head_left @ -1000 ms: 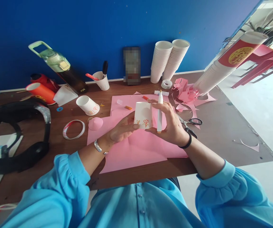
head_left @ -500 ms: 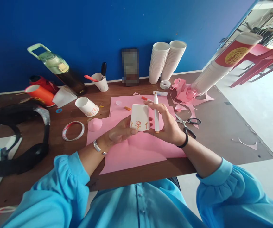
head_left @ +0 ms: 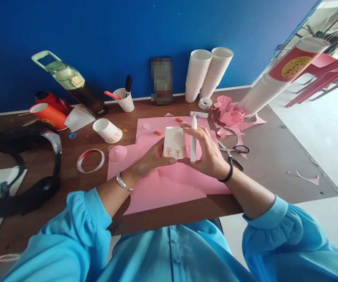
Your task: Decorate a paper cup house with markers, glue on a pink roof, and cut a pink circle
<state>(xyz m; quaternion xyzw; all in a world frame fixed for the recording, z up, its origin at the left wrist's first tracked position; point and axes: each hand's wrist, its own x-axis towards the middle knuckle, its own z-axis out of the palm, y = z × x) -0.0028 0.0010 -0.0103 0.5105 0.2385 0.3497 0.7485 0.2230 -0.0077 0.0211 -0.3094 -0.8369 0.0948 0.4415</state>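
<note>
A white paper cup [head_left: 174, 138] is held above the pink paper, with small red and orange flowers drawn round its lower part. My left hand [head_left: 153, 157] is closed round the cup's left side, thumb along its bottom edge. In my right hand [head_left: 207, 154] is a white marker [head_left: 193, 139], upright, its orange-brown tip pointing up. That hand's fingers also reach to the right side of the cup. Below lie sheets of pink paper [head_left: 163, 196]. An orange-brown marker cap [head_left: 158, 133] rests on the paper behind the cup.
Scissors [head_left: 233, 149] lie open at the right, near pink scraps [head_left: 230, 113]. Cup stacks [head_left: 198, 74] and a water bottle [head_left: 82, 92] stand along the wall. To the left are a decorated cup [head_left: 107, 130], a tape roll [head_left: 90, 161] and a black headset [head_left: 55, 168].
The cup has been turned in my hands, so different drawn flowers face me. It has shifted slightly right and up. My right hand keeps the marker.
</note>
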